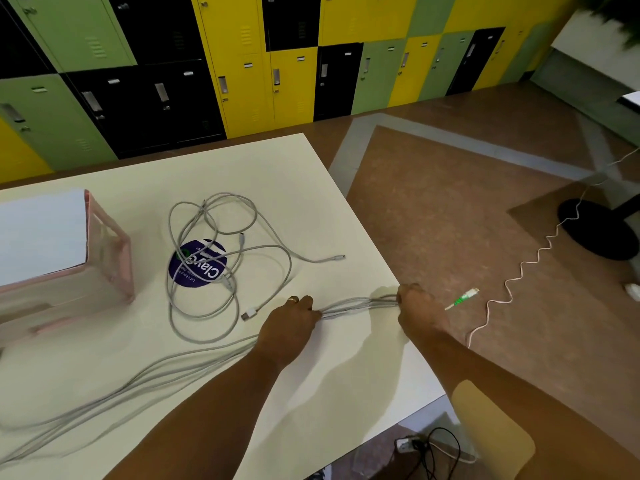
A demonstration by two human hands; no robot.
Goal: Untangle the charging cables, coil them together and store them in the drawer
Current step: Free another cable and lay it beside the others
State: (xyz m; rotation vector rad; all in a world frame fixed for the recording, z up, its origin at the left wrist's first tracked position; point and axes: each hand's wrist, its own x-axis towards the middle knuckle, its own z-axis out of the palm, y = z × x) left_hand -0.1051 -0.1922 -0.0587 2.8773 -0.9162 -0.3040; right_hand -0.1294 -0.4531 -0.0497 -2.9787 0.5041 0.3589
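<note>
Gripping a bundle of grey cables (360, 304) stretched between them, the left hand (294, 320) and right hand (415, 306) were both curled tight over the surface (311, 202). Loose loops of the cables lay tangled beside the pink drawer unit (110, 251).

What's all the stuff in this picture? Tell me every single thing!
charging cables: several, exact count unclear, grey, tangled on the table, one bunch stretched between the hands
drawer unit: one, pink, left side of table
sticker: one, round, dark blue, on table under the cables
table: one, cream, middle
lockers: many, green, yellow, black, back wall
wavy cord: one, white, floor right
stand base: one, black, round, floor far right
left hand: one, ring on finger, grips the bunch
right hand: one, grips the bunch at table's edge
</note>
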